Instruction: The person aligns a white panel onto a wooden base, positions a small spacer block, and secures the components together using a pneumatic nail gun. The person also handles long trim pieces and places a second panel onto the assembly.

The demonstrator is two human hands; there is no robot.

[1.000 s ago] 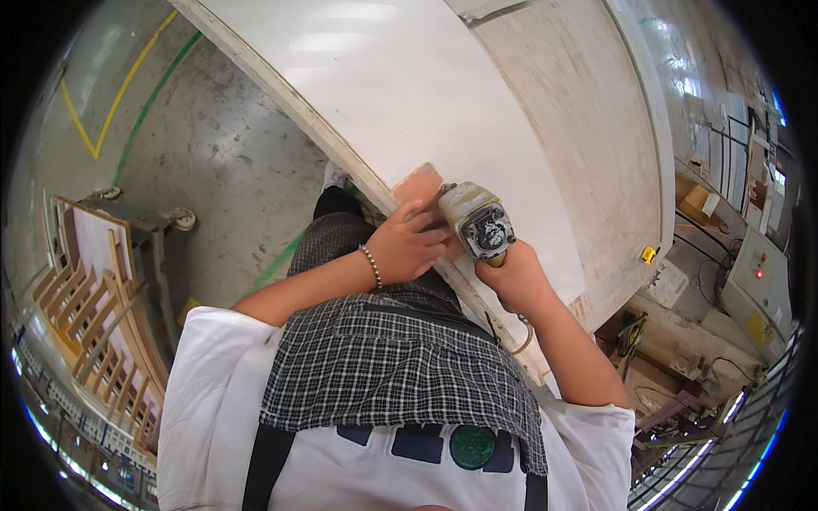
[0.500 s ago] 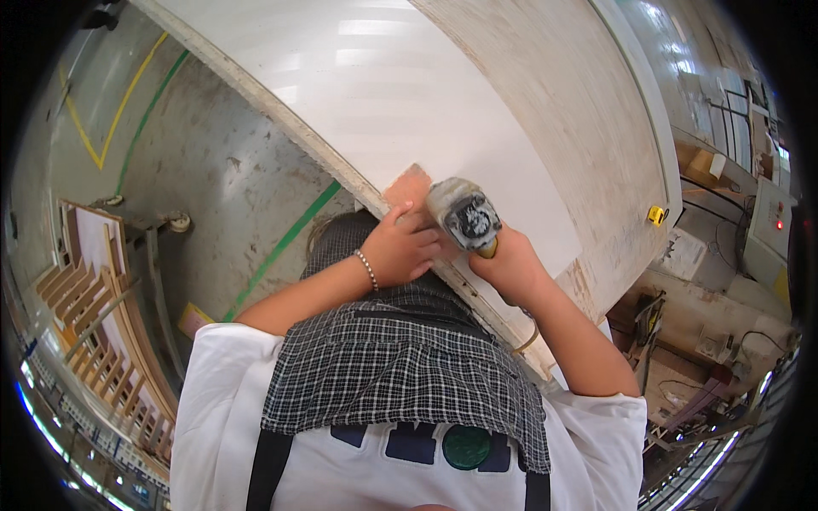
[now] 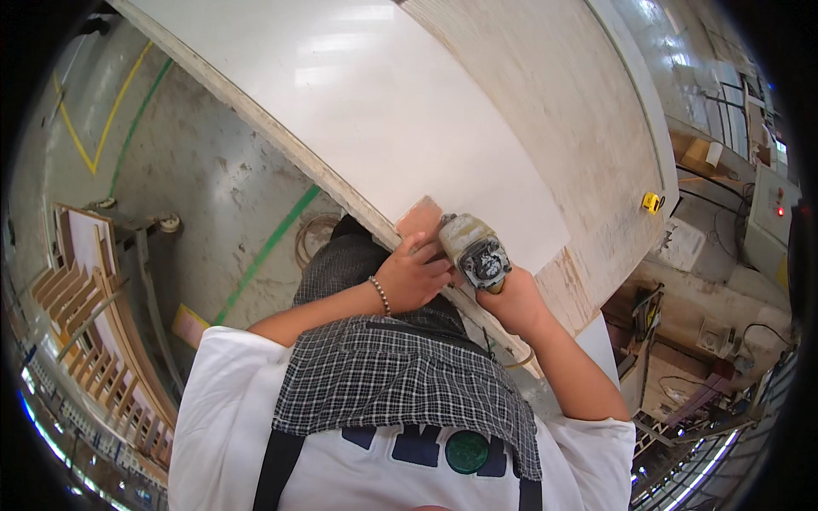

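My right hand (image 3: 514, 303) is closed around the handle of a nail gun (image 3: 474, 247) with a scuffed beige body and a black cap. The tool stands over the near edge of a large white panel (image 3: 375, 128); its nose is hidden beneath its body. Just left of it, my left hand (image 3: 411, 277) grips a flat reddish-brown block (image 3: 418, 218) lying at the panel's edge. Its fingers reach close to the tool, and some fingertips are hidden. A beaded bracelet circles my left wrist.
A wood-toned board (image 3: 554, 111) runs along the panel's far side, bearing a yellow tape measure (image 3: 652, 203). A thin hose (image 3: 521, 361) hangs near my right forearm. At left stands a rack of wooden slats (image 3: 77, 319). A grey control box (image 3: 769, 209) is at far right.
Both hands, the nail gun and the block have shifted together along the panel's edge, toward the lower right. The whole view has also moved slightly. Both grips look the same.
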